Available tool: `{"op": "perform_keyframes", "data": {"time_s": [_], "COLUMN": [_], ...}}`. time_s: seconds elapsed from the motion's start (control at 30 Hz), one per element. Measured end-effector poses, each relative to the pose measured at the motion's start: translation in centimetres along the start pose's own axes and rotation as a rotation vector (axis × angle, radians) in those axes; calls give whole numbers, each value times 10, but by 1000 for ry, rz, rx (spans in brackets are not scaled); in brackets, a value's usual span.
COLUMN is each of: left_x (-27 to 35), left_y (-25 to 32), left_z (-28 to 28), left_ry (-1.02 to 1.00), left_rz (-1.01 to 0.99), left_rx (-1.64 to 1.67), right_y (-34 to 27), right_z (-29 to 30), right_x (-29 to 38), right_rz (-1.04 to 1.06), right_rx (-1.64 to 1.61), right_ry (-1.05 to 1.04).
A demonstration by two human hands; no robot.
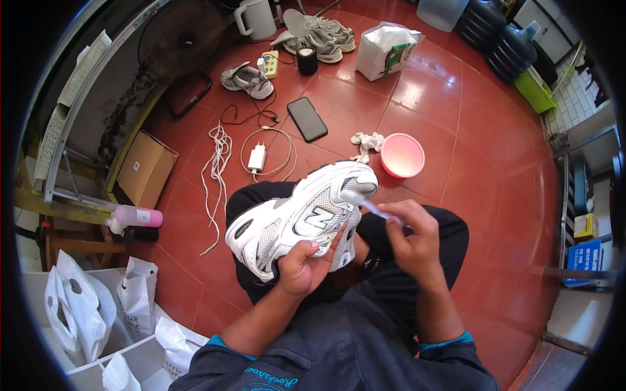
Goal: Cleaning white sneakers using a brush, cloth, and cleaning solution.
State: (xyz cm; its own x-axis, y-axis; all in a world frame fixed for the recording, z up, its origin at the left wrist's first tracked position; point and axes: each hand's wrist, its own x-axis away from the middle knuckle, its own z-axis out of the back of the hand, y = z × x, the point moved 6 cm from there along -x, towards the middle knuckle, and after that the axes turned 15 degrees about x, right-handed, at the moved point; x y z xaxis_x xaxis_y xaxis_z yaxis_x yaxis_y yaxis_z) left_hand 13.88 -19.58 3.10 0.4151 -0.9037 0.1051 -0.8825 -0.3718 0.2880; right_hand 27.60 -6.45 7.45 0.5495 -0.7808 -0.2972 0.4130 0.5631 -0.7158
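Note:
A white and grey New Balance sneaker rests on its side over my crossed legs, its laces out. My left hand holds it from below by the open upper, thumb on the side. Between the thumb and fingers of my right hand is the handle of a small white brush, its blurred head against the shoe near the heel collar. Beyond the shoe stands a pink bowl with crumpled white paper or cloth beside it. Loose white shoelaces lie on the floor to the left.
A phone, a white charger with its cable, another sneaker and a power strip lie on the red tiles ahead. Further off are more sneakers and a white bag. A pink bottle lies left, above plastic bags.

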Motion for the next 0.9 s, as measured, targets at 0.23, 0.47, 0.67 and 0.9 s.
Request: {"op": "perform_keyframes", "data": {"time_s": [0.23,0.47,0.67,0.9], "left_x": [3,7,5,6], "left_y": [-6,-4,-4,-3], "left_z": [-2,-2,-3,-1], "left_ry": [-1,-26,-47,-52], "left_rz": [13,-1,-24,-58], "left_rx": [-18,-60,27,19], "right_y": [-32,-43,-36,-47], "right_z": [-6,-6,-2,-9], "right_x": [2,6,5,14], "right_rz": [318,371,254,294], "right_rx": [207,301,375,397], "right_ry": [-9,23,105,60]}}
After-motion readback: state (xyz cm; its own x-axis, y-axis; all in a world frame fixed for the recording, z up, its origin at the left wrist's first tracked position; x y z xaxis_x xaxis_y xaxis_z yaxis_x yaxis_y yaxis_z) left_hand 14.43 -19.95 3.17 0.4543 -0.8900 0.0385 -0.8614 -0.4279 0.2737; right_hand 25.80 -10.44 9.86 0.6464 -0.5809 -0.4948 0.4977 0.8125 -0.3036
